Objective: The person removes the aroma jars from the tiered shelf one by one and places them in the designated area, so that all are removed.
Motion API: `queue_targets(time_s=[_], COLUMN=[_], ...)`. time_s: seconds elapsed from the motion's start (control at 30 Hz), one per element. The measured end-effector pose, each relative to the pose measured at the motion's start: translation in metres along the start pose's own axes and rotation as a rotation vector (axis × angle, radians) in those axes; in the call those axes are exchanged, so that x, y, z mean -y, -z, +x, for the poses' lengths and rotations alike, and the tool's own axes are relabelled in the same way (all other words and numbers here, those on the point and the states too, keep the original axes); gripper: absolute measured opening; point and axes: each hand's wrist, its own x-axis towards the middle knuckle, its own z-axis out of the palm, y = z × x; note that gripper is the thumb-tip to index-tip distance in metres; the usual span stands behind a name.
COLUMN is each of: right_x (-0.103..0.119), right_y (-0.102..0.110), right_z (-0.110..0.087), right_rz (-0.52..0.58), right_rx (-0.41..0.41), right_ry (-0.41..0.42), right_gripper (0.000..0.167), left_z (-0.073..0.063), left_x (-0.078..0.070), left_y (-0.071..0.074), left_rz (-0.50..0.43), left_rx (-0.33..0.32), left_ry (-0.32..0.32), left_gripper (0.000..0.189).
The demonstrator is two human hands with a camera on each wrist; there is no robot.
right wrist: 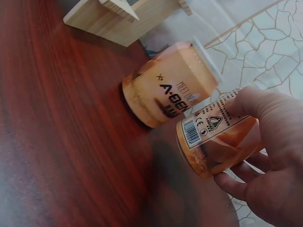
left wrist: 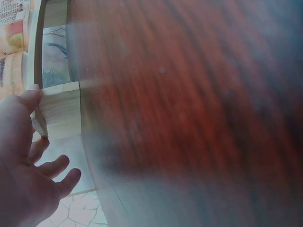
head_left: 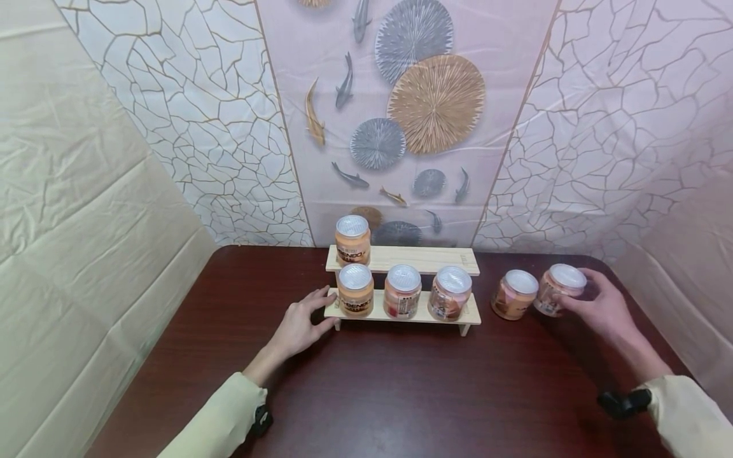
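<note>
A two-step wooden rack point(head_left: 420, 313) stands at the back of the table. My left hand point(head_left: 300, 322) holds the left end of its lower step; in the left wrist view the thumb point(left wrist: 31, 96) lies on the step's edge, the other fingers beyond it. At the right, my right hand point(head_left: 601, 305) grips a clear, silver-lidded jar point(head_left: 552, 294) with an orange label. The right wrist view shows that jar's barcode point(right wrist: 191, 132), with the thumb across the label. Whether its base touches the table I cannot tell. Close by on the left stands a similar jar point(head_left: 511, 299).
Three jars stand in a row on the lower step: a left one point(head_left: 356, 296), a middle one point(head_left: 402, 296) and a right one point(head_left: 449, 298). Another jar point(head_left: 352, 245) is at the upper step's left end. A patterned cloth point(head_left: 229, 127) hangs behind the dark wooden table point(head_left: 389, 394).
</note>
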Motion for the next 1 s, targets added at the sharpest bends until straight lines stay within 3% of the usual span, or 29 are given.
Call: queue_targets(time_s=[1.0], right_x=[-0.01], right_y=[-0.018], right_z=[-0.01], right_rz=[0.017], right_rx=[0.051], right_ry=[0.006], right_gripper=[0.072], left_z=[0.0], left_x=[0.0], left_y=[0.001], left_rz=[0.003], left_rx=[0.012], left_ry=[0.001], left_gripper=[0.049])
